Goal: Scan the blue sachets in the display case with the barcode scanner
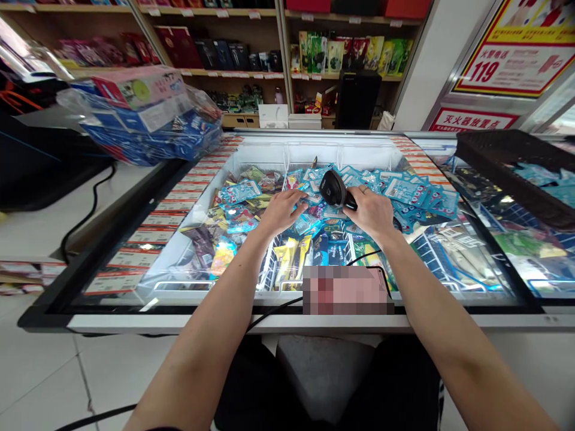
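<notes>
My right hand [372, 212] is closed round the handle of a black barcode scanner [333, 188], held over an open chest freezer [287, 296]. Its head points left and down at the packets. My left hand [282, 211] reaches into the freezer with fingers spread, resting on blue ice-cream packets [242, 191]. Several blue, yellow and dark wrapped packets fill wire baskets below both hands. A black cable [278, 308] runs from the scanner side over the freezer's front rim toward me.
A phone [348, 290], its screen blurred, lies on the freezer's front rim. A wrapped stack of blue boxes [148, 117] sits on the left corner. A dark basket [516, 170] rests on the sliding glass lid at right. Shelves of goods stand behind.
</notes>
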Motion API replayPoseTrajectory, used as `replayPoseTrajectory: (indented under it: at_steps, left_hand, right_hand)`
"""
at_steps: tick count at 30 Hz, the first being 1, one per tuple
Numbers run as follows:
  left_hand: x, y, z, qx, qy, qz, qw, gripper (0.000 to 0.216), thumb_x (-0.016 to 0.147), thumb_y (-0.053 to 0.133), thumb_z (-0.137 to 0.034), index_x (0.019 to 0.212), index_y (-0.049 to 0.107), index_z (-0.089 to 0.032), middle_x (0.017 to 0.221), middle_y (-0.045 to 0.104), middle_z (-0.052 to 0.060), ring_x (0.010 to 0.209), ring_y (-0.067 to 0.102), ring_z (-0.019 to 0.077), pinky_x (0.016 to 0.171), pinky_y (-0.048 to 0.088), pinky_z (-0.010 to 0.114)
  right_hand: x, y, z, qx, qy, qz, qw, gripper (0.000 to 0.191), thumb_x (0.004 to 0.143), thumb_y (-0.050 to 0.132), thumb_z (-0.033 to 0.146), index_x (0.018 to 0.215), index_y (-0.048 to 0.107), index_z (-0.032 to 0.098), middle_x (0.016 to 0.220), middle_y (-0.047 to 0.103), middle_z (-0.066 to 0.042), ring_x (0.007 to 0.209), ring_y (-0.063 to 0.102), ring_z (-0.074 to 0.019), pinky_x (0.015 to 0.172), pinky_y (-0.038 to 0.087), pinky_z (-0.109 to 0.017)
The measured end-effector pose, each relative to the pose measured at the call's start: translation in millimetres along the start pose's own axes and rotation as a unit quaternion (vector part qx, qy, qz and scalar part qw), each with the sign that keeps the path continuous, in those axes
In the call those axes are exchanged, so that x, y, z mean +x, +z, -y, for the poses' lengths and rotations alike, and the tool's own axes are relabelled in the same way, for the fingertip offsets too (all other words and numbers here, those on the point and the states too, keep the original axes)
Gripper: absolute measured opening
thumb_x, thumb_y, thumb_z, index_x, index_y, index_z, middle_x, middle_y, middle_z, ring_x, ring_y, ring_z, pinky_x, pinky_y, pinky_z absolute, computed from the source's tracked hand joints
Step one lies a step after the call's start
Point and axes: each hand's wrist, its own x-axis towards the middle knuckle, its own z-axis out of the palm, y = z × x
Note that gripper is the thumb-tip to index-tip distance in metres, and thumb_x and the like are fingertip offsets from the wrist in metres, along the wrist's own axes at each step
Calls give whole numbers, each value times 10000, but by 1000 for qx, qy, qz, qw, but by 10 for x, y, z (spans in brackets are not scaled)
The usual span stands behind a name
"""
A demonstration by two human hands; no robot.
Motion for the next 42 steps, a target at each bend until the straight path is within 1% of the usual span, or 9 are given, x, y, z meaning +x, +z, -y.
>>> replayPoseTrajectory:
  at_steps: [3, 8, 11, 17, 24, 29, 34, 37, 42]
  left_hand:
    - [-1, -15, -10, -10, 10, -14, 1000, 425, 912, 355, -447, 1223, 524, -212, 1252, 555, 94, 1161, 510, 227, 973, 389, 392]
    - [0, 17, 16, -16, 5, 9, 1000, 525, 905, 374, -444, 1378, 362, -216, 1407, 435, 95, 1283, 414, 235, 1036, 344, 408]
    - [8, 51, 63, -23, -6, 19, 1000, 521, 894, 394, -465, 1352, 409, -217, 1371, 482, 90, 1252, 452, 241, 1029, 355, 416]
    - [17, 13, 43, -59, 27, -6, 998, 431, 885, 424, -432, 1251, 510, -221, 1267, 565, 72, 1183, 513, 217, 1015, 389, 391]
    - [7, -116, -33, -124, -35, -34, 991, 510, 904, 352, -497, 1344, 419, -248, 1422, 430, 53, 1301, 403, 217, 1058, 356, 378]
    - [247, -108, -54, -137, -83, -68, 985, 516, 918, 298, -499, 1297, 487, -203, 1324, 539, 65, 1210, 498, 206, 1014, 394, 344]
    - [640, 43, -116, -77, -64, -30, 995, 496, 910, 336, -472, 1275, 522, -191, 1266, 583, 83, 1152, 538, 238, 977, 409, 377]
    - [777, 164, -65, -36, -80, -10, 996, 476, 850, 464, -475, 1220, 570, -196, 1161, 634, 98, 1085, 565, 275, 932, 428, 413]
    - [745, 258, 107, -88, -111, -60, 988, 566, 676, 673, -466, 1163, 601, -186, 1058, 625, 90, 1006, 562, 262, 924, 433, 415]
  right_hand:
    - [-2, 4, 5, -5, -2, -3, 1000, 347, 855, 493, 401, 1151, 552, 229, 1035, 620, -71, 828, 582, -215, 608, 327, -296]
    - [-5, 5, 9, -8, -2, 0, 1000, 358, 853, 499, 399, 1165, 544, 230, 1033, 621, -73, 828, 579, -215, 615, 325, -298]
    - [-6, 8, 10, -7, -3, 3, 1000, 358, 857, 491, 404, 1162, 546, 225, 1033, 620, -77, 840, 576, -221, 619, 325, -298]
    - [-6, 8, 7, -1, 10, -5, 1000, 351, 859, 488, 398, 1167, 538, 237, 1053, 618, -66, 856, 579, -220, 617, 327, -298]
    - [7, -3, -6, 1, 32, -4, 999, 365, 842, 520, 410, 1152, 541, 219, 1059, 618, -77, 866, 578, -226, 623, 335, -301]
    - [8, -1, -32, 3, 31, -7, 999, 347, 849, 510, 411, 1139, 544, 224, 1041, 622, -69, 854, 578, -222, 624, 340, -301]
    - [16, -14, -76, 4, 36, -7, 999, 349, 853, 497, 401, 1148, 543, 221, 1050, 622, -82, 841, 583, -225, 627, 354, -301]
    - [25, -25, -101, 5, 38, -9, 999, 355, 856, 487, 401, 1159, 540, 223, 1057, 623, -87, 818, 584, -220, 627, 366, -303]
    - [29, -35, -110, 5, 38, -12, 999, 365, 858, 478, 404, 1158, 543, 206, 1056, 626, -103, 814, 583, -216, 630, 379, -303]
